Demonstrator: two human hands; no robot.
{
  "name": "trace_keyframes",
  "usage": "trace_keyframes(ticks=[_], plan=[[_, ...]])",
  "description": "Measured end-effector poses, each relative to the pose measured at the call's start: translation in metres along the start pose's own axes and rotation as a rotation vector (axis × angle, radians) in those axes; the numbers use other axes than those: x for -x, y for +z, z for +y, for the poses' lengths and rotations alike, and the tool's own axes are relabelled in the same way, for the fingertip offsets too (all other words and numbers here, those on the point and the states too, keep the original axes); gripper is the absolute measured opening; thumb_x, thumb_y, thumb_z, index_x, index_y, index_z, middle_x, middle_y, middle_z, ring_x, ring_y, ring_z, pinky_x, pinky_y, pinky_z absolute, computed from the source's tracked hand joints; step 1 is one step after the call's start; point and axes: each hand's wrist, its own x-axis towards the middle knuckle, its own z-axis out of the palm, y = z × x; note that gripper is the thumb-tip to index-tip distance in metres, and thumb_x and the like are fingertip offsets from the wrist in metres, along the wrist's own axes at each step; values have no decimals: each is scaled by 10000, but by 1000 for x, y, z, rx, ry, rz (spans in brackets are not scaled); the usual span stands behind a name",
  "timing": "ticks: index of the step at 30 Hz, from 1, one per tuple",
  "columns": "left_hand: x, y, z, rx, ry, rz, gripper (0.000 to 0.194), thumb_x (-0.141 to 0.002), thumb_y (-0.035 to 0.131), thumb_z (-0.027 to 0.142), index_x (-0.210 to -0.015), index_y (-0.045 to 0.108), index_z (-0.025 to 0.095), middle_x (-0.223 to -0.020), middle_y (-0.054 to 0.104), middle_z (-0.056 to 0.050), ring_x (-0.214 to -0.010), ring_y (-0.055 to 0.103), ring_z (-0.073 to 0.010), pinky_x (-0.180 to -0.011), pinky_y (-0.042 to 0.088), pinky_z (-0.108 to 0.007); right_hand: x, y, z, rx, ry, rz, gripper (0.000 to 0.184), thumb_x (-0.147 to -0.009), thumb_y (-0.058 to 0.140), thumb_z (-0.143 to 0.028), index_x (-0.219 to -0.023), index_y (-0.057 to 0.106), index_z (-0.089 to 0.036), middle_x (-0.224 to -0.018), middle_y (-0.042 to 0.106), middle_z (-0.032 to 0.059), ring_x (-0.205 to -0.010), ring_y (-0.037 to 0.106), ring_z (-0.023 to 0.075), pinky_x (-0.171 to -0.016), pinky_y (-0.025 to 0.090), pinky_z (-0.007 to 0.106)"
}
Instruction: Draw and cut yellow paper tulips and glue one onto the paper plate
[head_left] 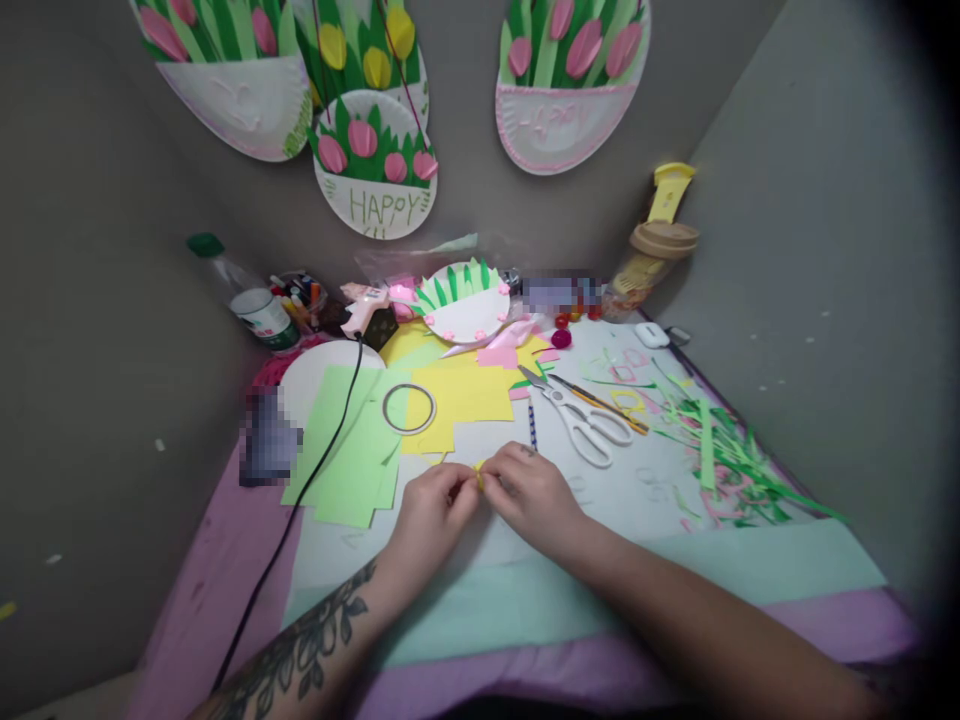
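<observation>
Both hands meet over the front middle of the white sheet (495, 560) on the table. Between their fingertips is a small piece of yellow paper (480, 474), mostly covered by the fingers. My left hand (433, 508) is closed in a pinch on its left side. From the right, my right hand (531, 492) pinches the same piece. Just beyond the hands lie a dark patterned pencil (532, 425) and yellow paper sheets (480, 392). White-handled scissors (574, 415) rest to the right, beside a yellow craft knife (600, 402).
Green paper sheets (341, 450) and a tape roll (409, 409) lie left, crossed by the black cord (307, 485) of a glue gun (366, 303). Paper scraps (727, 460) cover the right side. A decorated paper plate (469, 305), bottle (251, 300) and lidded cup (649, 265) stand behind.
</observation>
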Motion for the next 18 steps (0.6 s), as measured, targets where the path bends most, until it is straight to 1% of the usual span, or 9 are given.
trace_keyframes(ticks=[4,9,12,14,16,17,18], plan=[[-2,0,1,26,-54,5,167,-848,514,227,-744,632,172,-713,671,-13,-661,594,-135,-637,442,-238,1,-1,0,-7,-34,13,156,-862,509,-123,-812,630,-208,-770,652,50,-775,600,192,-719,487,319],[-1,0,1,43,-40,7,166,-842,511,247,-760,638,178,-755,678,-24,-703,598,-144,-640,435,-241,1,0,-3,12,-59,18,167,-860,507,-116,-788,621,-215,-748,643,50,-755,594,194,-702,483,317],[-2,-2,4,108,-78,4,167,-821,515,259,-731,628,176,-722,659,-17,-674,577,-139,-619,423,-237,-1,-1,0,28,-65,57,179,-850,502,-108,-762,608,-223,-724,625,41,-740,590,189,-695,478,313],[-4,-3,5,196,-148,5,170,-798,528,284,-703,616,173,-677,632,-4,-635,550,-130,-602,414,-233,-5,-6,8,24,-23,107,178,-850,499,-120,-755,605,-227,-718,615,34,-737,588,187,-700,480,316],[-6,-4,6,314,-242,3,178,-769,553,322,-695,606,170,-634,594,11,-579,508,-114,-563,393,-225,-10,-13,19,22,71,183,161,-850,499,-137,-790,621,-224,-750,615,37,-753,591,193,-718,489,330],[-7,-4,6,377,-293,-4,185,-754,569,341,-697,601,168,-616,574,19,-549,482,-103,-535,373,-217,-12,-17,26,59,125,238,146,-841,510,-147,-855,637,-218,-812,620,54,-789,594,210,-743,494,356],[-7,-4,7,439,-344,-15,194,-742,584,355,-703,596,165,-595,549,28,-518,451,-91,-505,345,-209,-15,-20,31,108,170,280,180,-824,536,-161,-959,643,-212,-921,622,82,-862,593,239,-791,492,400]])
